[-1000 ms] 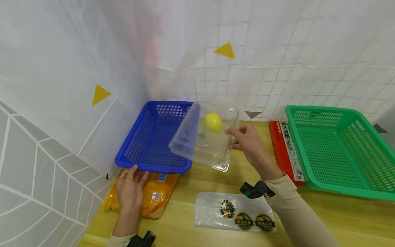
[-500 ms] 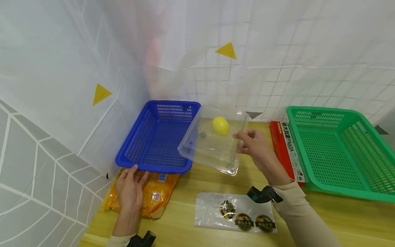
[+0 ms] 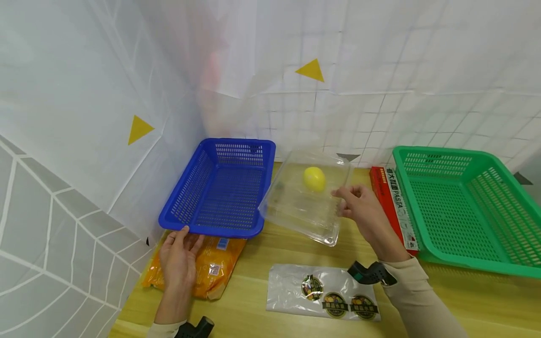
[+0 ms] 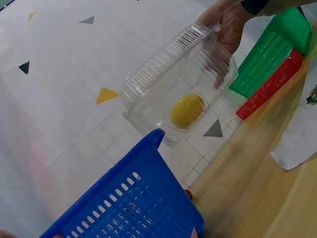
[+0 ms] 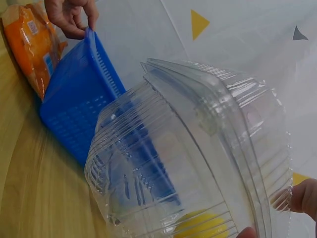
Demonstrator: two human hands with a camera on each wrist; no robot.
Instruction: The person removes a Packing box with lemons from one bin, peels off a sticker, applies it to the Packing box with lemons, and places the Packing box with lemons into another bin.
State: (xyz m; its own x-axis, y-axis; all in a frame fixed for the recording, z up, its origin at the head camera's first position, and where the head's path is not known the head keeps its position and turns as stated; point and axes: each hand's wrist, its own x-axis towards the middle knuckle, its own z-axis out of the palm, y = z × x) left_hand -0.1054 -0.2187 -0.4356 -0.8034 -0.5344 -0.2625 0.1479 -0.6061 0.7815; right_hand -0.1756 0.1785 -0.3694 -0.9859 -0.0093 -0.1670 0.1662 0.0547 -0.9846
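Note:
My left hand [image 3: 178, 260] grips the front rim of a blue slotted plastic basket [image 3: 224, 232], thumb on top of the rim. The basket holds nothing that shows. Just right of it, my right hand [image 3: 359, 206] pinches the right edge of a clear plastic clamshell box [image 3: 296, 213]. This box is held up and tilted above the table, its left corner close to the basket's right side. Inside lies one yellow lemon [image 3: 314, 179], also visible through the box wall in the left wrist view [image 4: 187, 111]. In the right wrist view the ribbed box [image 5: 163, 148] hides part of the basket.
An orange bag [image 3: 203, 277] lies by the basket's front, partly under my left hand. A white plastic bag [image 3: 289, 286] with round labels lies flat in front. At right stand a red pasta box [image 3: 384, 206] and a green basket [image 3: 486, 264]. White sheets hang behind and left.
My right hand has carried the clear box with the lemon rightward and slightly toward me, away from over the blue basket. My left hand stays on the basket rim.

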